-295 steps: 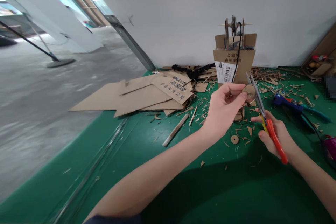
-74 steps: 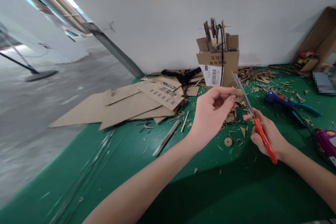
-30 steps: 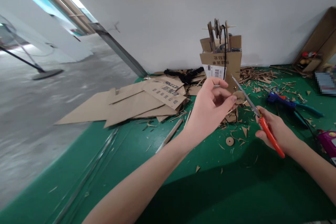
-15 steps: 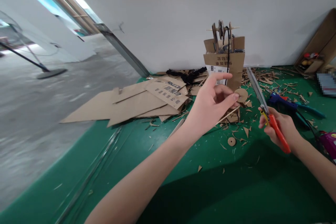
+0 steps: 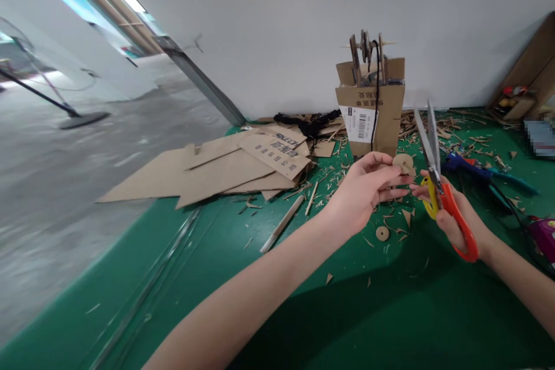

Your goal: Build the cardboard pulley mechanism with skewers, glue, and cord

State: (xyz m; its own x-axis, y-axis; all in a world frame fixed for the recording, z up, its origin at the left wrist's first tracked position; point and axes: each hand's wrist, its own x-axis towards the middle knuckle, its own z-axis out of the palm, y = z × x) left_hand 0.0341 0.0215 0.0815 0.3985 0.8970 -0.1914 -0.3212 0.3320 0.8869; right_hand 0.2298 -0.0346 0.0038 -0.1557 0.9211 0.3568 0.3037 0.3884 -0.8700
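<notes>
Between the thumb and fingers of my left hand (image 5: 366, 188) is a small round cardboard disc (image 5: 404, 163). My right hand (image 5: 463, 222) grips a pair of scissors (image 5: 451, 208) with red and yellow handles, blades parted and pointing up and away. The two hands are close together, and the right fingertips come near the left ones. Below them a smaller cardboard disc (image 5: 382, 233) with a centre hole lies flat on the green table (image 5: 347, 300). Behind stands a cardboard box (image 5: 390, 107) with a wheel and axle on top and a black cord hanging down its front.
Flat cardboard sheets (image 5: 243, 167) lie at the left, near a wooden stick (image 5: 282, 224). Cardboard scraps cover the back of the table. A blue glue gun (image 5: 466, 167) and a purple object (image 5: 544, 237) are at the right. A white wall (image 5: 260, 29) rises behind.
The scissors have gone from nearly closed to spread blades. My left hand has turned and lowered, keeping the disc; the thin stick seen under it no longer shows there.
</notes>
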